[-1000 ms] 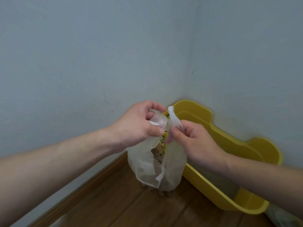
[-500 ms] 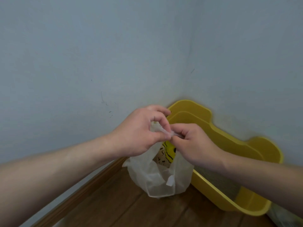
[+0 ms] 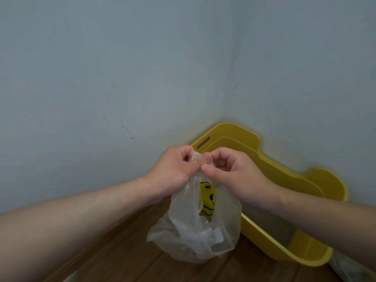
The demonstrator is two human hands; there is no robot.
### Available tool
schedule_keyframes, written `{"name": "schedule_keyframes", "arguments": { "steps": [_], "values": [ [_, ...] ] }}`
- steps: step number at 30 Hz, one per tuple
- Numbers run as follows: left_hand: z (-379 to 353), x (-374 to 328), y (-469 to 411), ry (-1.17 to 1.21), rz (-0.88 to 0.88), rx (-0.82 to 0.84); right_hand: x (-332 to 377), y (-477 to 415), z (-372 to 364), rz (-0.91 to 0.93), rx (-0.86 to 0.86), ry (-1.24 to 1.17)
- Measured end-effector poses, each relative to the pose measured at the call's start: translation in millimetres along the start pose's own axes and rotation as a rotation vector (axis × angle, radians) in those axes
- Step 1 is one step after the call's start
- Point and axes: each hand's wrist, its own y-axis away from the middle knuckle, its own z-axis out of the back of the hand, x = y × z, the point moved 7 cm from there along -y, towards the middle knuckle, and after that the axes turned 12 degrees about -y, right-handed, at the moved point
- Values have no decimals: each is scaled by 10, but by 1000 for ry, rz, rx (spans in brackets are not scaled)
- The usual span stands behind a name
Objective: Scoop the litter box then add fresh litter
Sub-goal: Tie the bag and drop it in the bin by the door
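Observation:
A thin translucent plastic bag [image 3: 195,233] with a yellow smiley print hangs in front of me, bulging at the bottom with its contents. My left hand [image 3: 173,171] and my right hand [image 3: 230,174] meet at the bag's top, each pinching a twisted handle of it between thumb and curled fingers. Behind and to the right of the bag stands the yellow litter box [image 3: 284,176] in the room's corner, with grey litter showing inside near my right forearm.
Pale blue-grey walls [image 3: 101,78] meet in a corner right behind the box. The wooden floor [image 3: 142,265] and a wooden baseboard run along the left wall. Some clear plastic [image 3: 350,271] lies at the bottom right edge.
The bag's loose handle that stuck up a second ago is now drawn down between my fingers. Both hands have closed together at the bag's top, and the bag hangs lower.

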Motion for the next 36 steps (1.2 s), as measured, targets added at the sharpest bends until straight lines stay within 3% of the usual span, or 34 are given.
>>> {"name": "schedule_keyframes", "arguments": {
  "steps": [3,6,10,19,26,33,36],
  "values": [
    [-35,12,22,138,45,37,-6,17,-28,3,18,36],
    [-49,-62,38,114,-24,63,-6,24,-26,7,-12,64],
    [-81,-67,41,-27,-106,80,-44,-2,64,-34,-120,71],
    [33,-226,159,-506,-422,-124,-211,-39,157,-175,-258,128],
    [48,-196,182,-611,-418,-152,-236,-34,129,-235,-227,48],
    [125,-16,64,-483,-161,-113,-162,7,27,-246,-75,171],
    [118,71,43,-404,-95,-85,-143,3,66,-182,-109,267]
  ]
}}
